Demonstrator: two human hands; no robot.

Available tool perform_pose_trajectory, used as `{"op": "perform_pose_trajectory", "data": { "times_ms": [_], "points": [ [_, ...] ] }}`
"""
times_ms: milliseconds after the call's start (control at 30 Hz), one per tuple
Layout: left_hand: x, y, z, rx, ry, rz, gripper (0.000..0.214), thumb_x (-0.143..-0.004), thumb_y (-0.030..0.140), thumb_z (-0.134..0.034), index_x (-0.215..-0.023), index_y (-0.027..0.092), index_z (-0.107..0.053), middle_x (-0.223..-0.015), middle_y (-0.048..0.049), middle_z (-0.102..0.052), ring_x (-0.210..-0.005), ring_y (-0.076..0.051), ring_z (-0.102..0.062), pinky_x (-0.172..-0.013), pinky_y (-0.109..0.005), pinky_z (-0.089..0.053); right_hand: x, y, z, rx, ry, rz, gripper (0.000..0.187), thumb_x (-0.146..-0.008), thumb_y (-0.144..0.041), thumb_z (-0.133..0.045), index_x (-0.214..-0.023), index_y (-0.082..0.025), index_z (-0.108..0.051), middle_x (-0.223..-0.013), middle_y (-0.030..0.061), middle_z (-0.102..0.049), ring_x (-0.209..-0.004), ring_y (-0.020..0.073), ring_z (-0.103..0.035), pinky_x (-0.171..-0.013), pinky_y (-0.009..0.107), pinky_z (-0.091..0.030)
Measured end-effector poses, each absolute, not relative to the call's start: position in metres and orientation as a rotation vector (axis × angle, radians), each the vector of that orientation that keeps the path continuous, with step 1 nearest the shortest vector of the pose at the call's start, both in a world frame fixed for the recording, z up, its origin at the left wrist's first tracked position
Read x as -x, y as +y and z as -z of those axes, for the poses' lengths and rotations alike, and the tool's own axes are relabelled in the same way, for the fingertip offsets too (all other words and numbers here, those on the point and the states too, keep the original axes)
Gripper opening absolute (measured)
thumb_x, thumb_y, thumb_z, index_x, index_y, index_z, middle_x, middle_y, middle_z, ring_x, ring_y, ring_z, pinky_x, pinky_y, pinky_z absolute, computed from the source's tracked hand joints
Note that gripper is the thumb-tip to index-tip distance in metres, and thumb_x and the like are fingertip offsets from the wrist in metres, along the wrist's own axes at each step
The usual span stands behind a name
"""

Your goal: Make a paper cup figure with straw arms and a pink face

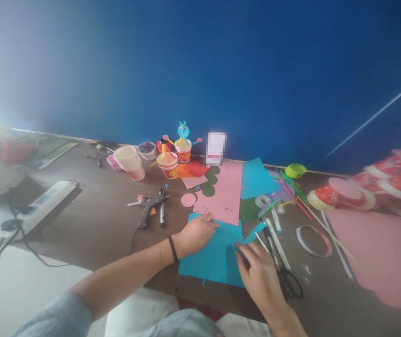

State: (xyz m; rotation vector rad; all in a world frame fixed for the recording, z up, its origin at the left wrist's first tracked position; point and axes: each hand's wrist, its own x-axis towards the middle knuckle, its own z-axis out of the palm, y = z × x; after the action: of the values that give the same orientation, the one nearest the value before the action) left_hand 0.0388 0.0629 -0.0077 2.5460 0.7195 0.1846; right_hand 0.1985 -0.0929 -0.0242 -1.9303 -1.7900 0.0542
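A blue paper sheet (214, 260) lies on the brown table (95, 224) in front of me. My left hand (196, 233) rests on its upper left corner with fingers curled against the paper, a black band on the wrist. My right hand (256, 269) presses its fingers on the sheet's right part, beside a narrow blue strip (254, 232). A pink sheet (223, 194) with small drawn faces lies just beyond the blue one. Black-handled scissors (284, 271) lie to the right of my right hand.
A glue gun (149, 206) and a pink paper circle (188, 200) lie left of the pink sheet. Paper cups (168, 164), a craft figure (183, 135), a power strip (42, 206), coloured straws (295, 194), tape rolls (312, 238), stacked cups (361, 189) and a large pink sheet (382, 255) surround the work area.
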Motion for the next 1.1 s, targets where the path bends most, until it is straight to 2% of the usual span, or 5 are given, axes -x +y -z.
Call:
{"op": "perform_pose_trajectory", "data": {
  "times_ms": [200, 333, 567, 733, 1100],
  "points": [
    [-0.034, 0.061, 0.011, -2.816, 0.619, -0.170, 0.026, -0.090, 0.015, -0.039, -0.098, 0.018, -0.063, -0.097, -0.0078, -0.057, -0.083, -0.018, -0.056, -0.070, -0.028, -0.048, -0.260, -0.098, 0.010, 2.113, -1.438, 0.096, 0.023, -0.086, -0.034, -0.048, -0.094, -0.020, -0.065, -0.083, 0.0059, -0.064, -0.081, 0.0203, -0.059, -0.077, 0.032, -0.044],
    [-0.035, 0.064, 0.016, -2.766, 0.630, -0.284, 0.024, -0.089, 0.016, -0.043, -0.096, 0.019, -0.066, -0.093, -0.0066, -0.059, -0.082, -0.017, -0.059, -0.073, -0.028, -0.050, -0.301, -0.090, 0.008, 2.483, -1.187, 0.015, 0.029, -0.080, -0.038, -0.052, -0.097, -0.018, -0.062, -0.088, 0.0069, -0.066, -0.085, 0.0227, -0.061, -0.074, 0.031, -0.043],
    [-0.034, 0.069, 0.024, -2.506, 0.612, -0.551, 0.020, -0.089, 0.016, -0.046, -0.089, 0.016, -0.066, -0.086, -0.0057, -0.062, -0.083, -0.015, -0.060, -0.077, -0.026, -0.049, -0.312, -0.061, 0.020, 2.671, -1.141, -0.091, 0.028, -0.079, -0.040, -0.049, -0.091, -0.020, -0.063, -0.087, 0.0102, -0.069, -0.074, 0.0256, -0.064, -0.060, 0.032, -0.039],
    [-0.033, 0.070, 0.025, -2.428, 0.594, -0.597, 0.013, -0.087, 0.018, -0.052, -0.082, 0.015, -0.064, -0.083, -0.0048, -0.062, -0.081, -0.015, -0.058, -0.075, -0.026, -0.048, -0.319, -0.074, 0.018, 2.708, -1.063, -0.139, 0.023, -0.076, -0.038, -0.050, -0.078, -0.022, -0.066, -0.078, 0.0089, -0.070, -0.068, 0.0234, -0.064, -0.057, 0.031, -0.037],
    [-0.034, 0.071, 0.025, -2.373, 0.619, -0.629, 0.013, -0.086, 0.016, -0.053, -0.082, 0.016, -0.065, -0.082, -0.0041, -0.063, -0.080, -0.014, -0.058, -0.075, -0.025, -0.047, -0.302, -0.135, 0.009, 2.564, -0.823, -0.166, 0.041, -0.070, -0.052, -0.045, -0.082, -0.019, -0.066, -0.077, 0.0096, -0.071, -0.071, 0.0260, -0.064, -0.066, 0.034, -0.045]
  ]
}}
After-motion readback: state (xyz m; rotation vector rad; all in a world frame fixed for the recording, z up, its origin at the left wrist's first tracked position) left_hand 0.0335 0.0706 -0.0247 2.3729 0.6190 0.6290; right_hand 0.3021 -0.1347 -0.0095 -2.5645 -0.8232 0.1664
